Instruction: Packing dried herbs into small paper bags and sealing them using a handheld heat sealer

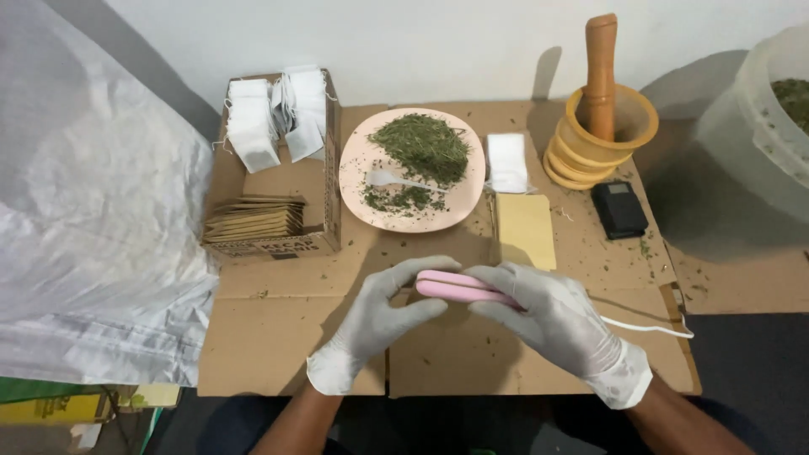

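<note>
Gloved left hand (375,324) and right hand (552,316) pinch pink corded device (459,288) over cardboard sheet (278,329); herb plate (354,164) behind.

I sit facing a plain white wall (438,42) that catches soft shadows. Flattened brown cardboard (278,329) covers my worktop. A big white woven sack (93,227) slumps to my left, and the dark grey floor (750,371) shows on my right.

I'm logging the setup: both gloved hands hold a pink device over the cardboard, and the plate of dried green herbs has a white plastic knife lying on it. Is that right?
Not quite. In the head view, the utensil on the pink plate beside the dried green herbs is a white plastic fork, not a knife. The rest holds: the left hand and right hand, both gloved, hold the pink device over the cardboard.
</note>
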